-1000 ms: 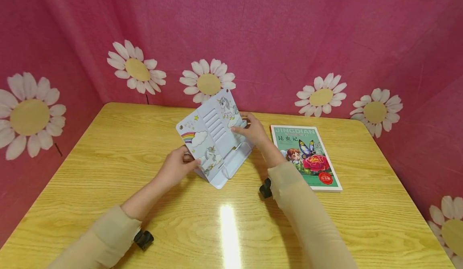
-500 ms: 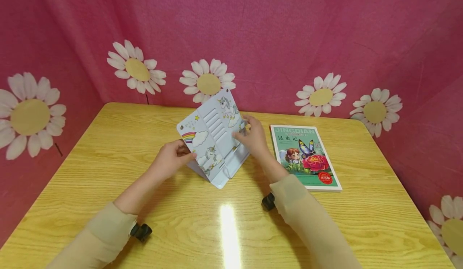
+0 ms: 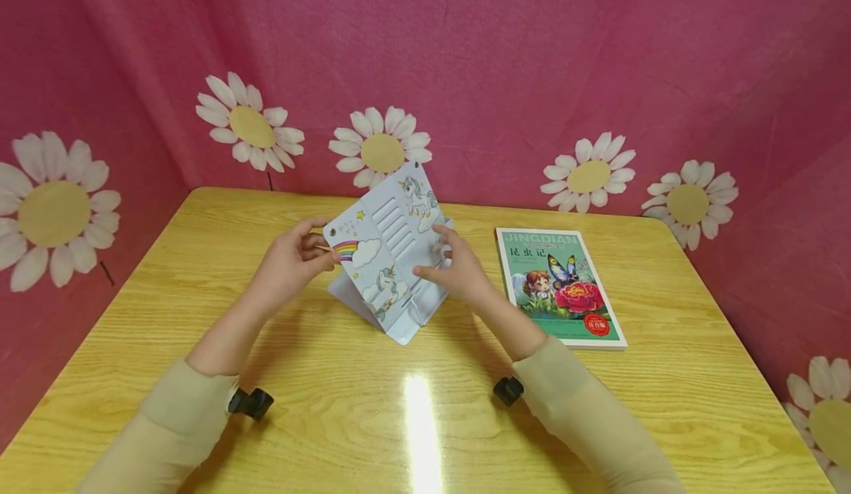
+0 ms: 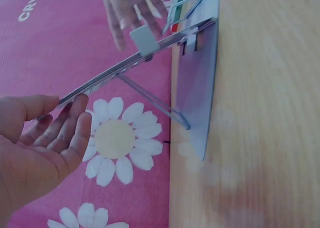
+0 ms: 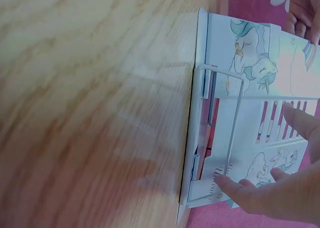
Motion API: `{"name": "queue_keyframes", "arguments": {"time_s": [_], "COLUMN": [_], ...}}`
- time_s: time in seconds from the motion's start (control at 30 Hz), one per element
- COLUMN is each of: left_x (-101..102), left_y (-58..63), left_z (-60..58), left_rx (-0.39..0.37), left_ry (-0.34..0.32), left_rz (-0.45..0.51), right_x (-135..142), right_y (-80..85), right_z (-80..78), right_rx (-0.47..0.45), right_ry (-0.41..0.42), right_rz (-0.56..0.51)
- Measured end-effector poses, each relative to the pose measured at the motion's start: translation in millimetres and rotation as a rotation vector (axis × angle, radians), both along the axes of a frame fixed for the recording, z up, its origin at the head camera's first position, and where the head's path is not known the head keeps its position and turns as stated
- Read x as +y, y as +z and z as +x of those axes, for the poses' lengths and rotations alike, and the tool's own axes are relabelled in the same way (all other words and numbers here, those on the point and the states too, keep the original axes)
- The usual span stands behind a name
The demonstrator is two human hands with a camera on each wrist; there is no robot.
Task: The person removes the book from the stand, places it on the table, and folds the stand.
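A white metal book stand (image 3: 392,235) printed with unicorns, clouds and a rainbow stands tilted back on the table, turned at an angle. Its slotted panel rises from a flat base, and in the left wrist view a wire strut (image 4: 152,101) props the panel from behind. My left hand (image 3: 286,265) pinches the panel's upper left edge between thumb and fingers. Across the panel's lower right front my right hand (image 3: 465,269) hovers with fingers spread. In the right wrist view, one fingertip overlaps the wire page holder (image 5: 235,130) and the thumb lies over the slots.
To the right of the stand lies a green-covered children's book (image 3: 561,287) with a butterfly and a red flower. The wooden table (image 3: 332,405) meets a pink curtain (image 3: 479,73) with daisies at the back and sides.
My left hand has slid up the panel's left edge, away from its lower part. My right hand has come from the right edge to the panel's front. The stand hardly moved.
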State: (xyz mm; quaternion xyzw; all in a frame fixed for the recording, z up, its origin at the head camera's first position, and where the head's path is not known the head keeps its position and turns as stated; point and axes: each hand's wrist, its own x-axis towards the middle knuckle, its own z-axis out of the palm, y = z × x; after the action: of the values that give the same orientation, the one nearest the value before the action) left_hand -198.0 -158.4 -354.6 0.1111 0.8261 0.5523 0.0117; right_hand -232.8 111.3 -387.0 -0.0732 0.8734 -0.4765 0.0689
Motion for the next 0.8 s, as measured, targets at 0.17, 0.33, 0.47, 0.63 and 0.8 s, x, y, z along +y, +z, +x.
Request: {"name": "queue_keyframes", "arguments": {"time_s": [0.17, 0.33, 0.47, 0.63, 0.8], "left_x": [-4.8, -6.5, -4.8, -2.1, -1.2], "left_y": [4.0, 5.2, 4.9, 4.5, 4.1], "left_z": [-4.4, -4.8, -5.1, -4.7, -3.6], "left_rx": [0.011, 0.032, 0.038, 0.032, 0.036], "left_ry": [-0.041, -0.058, -0.061, -0.056, -0.04], "left_rz": [0.017, 0.015, 0.024, 0.031, 0.014], "right_x": [-5.3, -10.4, -11.6, -10.8, -10.4], "right_y": [-1.7, -2.2, -1.5, -0.3, 1.2], "right_z": [4.6, 6.1, 6.4, 8.3, 11.1], "right_rx": [-0.023, -0.06, -0.063, -0.043, -0.029], "right_ry": [0.039, 0.099, 0.131, 0.174, 0.191], "right_rz": [0.012, 0.008, 0.062, 0.14, 0.17]}}
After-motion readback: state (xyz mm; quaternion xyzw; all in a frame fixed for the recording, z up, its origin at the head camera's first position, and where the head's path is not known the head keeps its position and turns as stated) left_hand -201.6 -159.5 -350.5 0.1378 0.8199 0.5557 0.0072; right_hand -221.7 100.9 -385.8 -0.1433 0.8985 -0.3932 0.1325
